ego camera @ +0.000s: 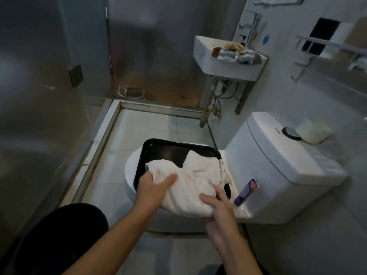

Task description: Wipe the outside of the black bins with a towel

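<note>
A shallow black bin (168, 149) rests on the closed white toilet lid (130, 167). A crumpled white towel (194, 179) lies across the bin's near half and hangs over its front edge. My left hand (153, 185) grips the towel's left end, thumb stretched across the cloth. My right hand (216, 205) holds the towel's near right fold from the front, fingers laid over it. The bin's front wall is hidden under the towel.
A purple tube (246, 191) lies on the toilet base beside the tank (278, 155). A wall sink (228, 56) with cloths on it is at the back. A glass shower partition (39, 96) stands left. My dark-clad knee (65, 235) is low left.
</note>
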A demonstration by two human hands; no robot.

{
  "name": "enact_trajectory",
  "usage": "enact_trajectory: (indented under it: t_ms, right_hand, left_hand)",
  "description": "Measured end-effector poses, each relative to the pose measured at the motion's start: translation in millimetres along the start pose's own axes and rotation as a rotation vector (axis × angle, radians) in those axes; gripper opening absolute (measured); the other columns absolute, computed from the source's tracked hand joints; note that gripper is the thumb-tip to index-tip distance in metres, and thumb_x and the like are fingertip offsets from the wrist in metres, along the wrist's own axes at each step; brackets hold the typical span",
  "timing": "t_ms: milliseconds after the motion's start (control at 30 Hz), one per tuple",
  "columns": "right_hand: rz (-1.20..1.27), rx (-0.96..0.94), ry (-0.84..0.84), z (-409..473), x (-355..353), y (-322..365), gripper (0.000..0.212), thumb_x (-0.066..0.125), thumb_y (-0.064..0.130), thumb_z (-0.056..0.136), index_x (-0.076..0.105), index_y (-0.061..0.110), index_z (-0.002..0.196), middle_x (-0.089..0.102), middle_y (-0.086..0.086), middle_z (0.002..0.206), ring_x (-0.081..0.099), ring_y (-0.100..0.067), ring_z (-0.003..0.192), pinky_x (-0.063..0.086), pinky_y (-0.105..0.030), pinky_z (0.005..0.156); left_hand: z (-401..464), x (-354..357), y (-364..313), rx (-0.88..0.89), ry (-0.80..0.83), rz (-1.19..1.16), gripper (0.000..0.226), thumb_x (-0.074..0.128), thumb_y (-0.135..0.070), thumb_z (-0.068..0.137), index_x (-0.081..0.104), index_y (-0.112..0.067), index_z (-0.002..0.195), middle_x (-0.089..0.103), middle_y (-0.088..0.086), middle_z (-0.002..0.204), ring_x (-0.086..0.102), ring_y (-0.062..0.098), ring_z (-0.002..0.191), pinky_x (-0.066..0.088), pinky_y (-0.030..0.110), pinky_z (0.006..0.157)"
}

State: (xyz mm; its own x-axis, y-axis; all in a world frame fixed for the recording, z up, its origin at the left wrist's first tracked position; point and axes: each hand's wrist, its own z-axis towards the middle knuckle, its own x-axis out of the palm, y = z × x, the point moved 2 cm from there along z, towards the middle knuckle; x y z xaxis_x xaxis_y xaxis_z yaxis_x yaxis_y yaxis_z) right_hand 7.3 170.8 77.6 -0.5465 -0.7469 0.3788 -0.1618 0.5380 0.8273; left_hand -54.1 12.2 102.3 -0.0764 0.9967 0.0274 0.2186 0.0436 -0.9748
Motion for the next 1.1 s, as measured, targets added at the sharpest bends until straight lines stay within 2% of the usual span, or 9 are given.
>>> enact_trajectory:
  t_ms: [133, 233, 300, 400, 500, 633, 700, 867, 1100]
  right_hand:
    - [-0.009, -0.085, 0.014, 40, 45, 12, 0.052, 0.059, -0.016, 0.077, 0.065, 0.020, 0.115, 0.068, -0.010, 0.116, 0.064, -0.034, 0.107, 0.052, -0.058, 0.094]
    - [-0.013, -0.143, 0.040, 78, 74, 24, 0.051, 0.058, -0.015, 0.076, 0.066, 0.021, 0.110, 0.068, -0.010, 0.113, 0.066, -0.032, 0.098, 0.056, -0.049, 0.084]
    - [-0.051, -0.194, 0.046, 104, 88, 27, 0.049, 0.059, -0.015, 0.074, 0.066, 0.019, 0.109, 0.068, -0.011, 0.115, 0.066, -0.030, 0.102, 0.055, -0.045, 0.086]
    - [-0.420, -0.286, -0.008, 138, 89, 16, 0.043, 0.065, -0.010, 0.075, 0.062, 0.016, 0.109, 0.066, -0.005, 0.114, 0.064, -0.024, 0.105, 0.053, -0.033, 0.087]
    - [-0.937, -0.345, -0.078, 159, 78, -5, 0.043, 0.065, -0.004, 0.075, 0.058, 0.015, 0.113, 0.062, -0.007, 0.118, 0.061, -0.022, 0.105, 0.048, -0.028, 0.088]
    - [-1.261, -0.636, -0.148, 154, 78, -14, 0.032, 0.062, 0.003, 0.080, 0.061, 0.014, 0.110, 0.056, -0.007, 0.113, 0.053, -0.025, 0.105, 0.045, -0.035, 0.091]
    - [-1.338, -0.729, -0.132, 146, 83, -16, 0.027, 0.062, 0.009, 0.082, 0.062, 0.015, 0.108, 0.056, -0.006, 0.110, 0.050, -0.024, 0.104, 0.044, -0.037, 0.090]
    - [-1.423, -0.717, -0.041, 121, 86, -24, 0.022, 0.060, 0.018, 0.085, 0.061, 0.019, 0.107, 0.056, -0.001, 0.108, 0.048, -0.020, 0.104, 0.044, -0.040, 0.088]
    - [-1.363, -0.755, -0.038, 63, 82, -23, 0.012, 0.061, 0.026, 0.089, 0.059, 0.026, 0.101, 0.052, 0.009, 0.096, 0.047, -0.010, 0.092, 0.047, -0.028, 0.081]
  left_hand:
    - [49, -6, -7, -0.094, -0.141, -0.079, 0.049, 0.065, -0.027, 0.089, 0.051, -0.007, 0.131, 0.057, 0.005, 0.121, 0.055, 0.024, 0.108, 0.044, 0.031, 0.088]
    - [90, -8, -15, -0.014, -0.141, -0.119, 0.033, 0.056, -0.018, 0.091, 0.058, -0.008, 0.122, 0.063, 0.007, 0.116, 0.058, 0.024, 0.106, 0.046, 0.031, 0.086]
    - [116, -10, -14, 0.056, -0.136, -0.049, 0.035, 0.059, -0.012, 0.089, 0.058, -0.005, 0.124, 0.063, 0.008, 0.118, 0.059, 0.024, 0.110, 0.045, 0.028, 0.086]
    - [139, -10, 7, 0.096, -0.180, 0.312, 0.045, 0.063, -0.016, 0.088, 0.049, 0.001, 0.128, 0.056, 0.016, 0.129, 0.054, 0.031, 0.118, 0.041, 0.030, 0.091]
    - [146, -9, 30, 0.099, -0.223, 0.664, 0.041, 0.065, -0.021, 0.085, 0.053, 0.000, 0.118, 0.057, 0.019, 0.121, 0.054, 0.036, 0.112, 0.045, 0.041, 0.091]
    - [149, -8, 32, 0.180, -0.269, 0.746, 0.035, 0.062, -0.022, 0.086, 0.051, -0.007, 0.116, 0.052, 0.013, 0.119, 0.048, 0.031, 0.112, 0.044, 0.042, 0.088]
    - [150, -12, 30, 0.194, -0.306, 0.783, 0.034, 0.061, -0.021, 0.085, 0.050, -0.007, 0.114, 0.050, 0.014, 0.119, 0.047, 0.031, 0.111, 0.043, 0.041, 0.087]
    - [134, -28, 27, 0.239, -0.292, 0.783, 0.036, 0.059, -0.020, 0.087, 0.050, -0.009, 0.120, 0.049, 0.013, 0.121, 0.047, 0.030, 0.112, 0.044, 0.040, 0.085]
    - [77, -46, 30, 0.360, -0.155, 0.768, 0.026, 0.055, -0.026, 0.090, 0.053, -0.020, 0.115, 0.052, -0.001, 0.110, 0.050, 0.017, 0.102, 0.051, 0.036, 0.083]
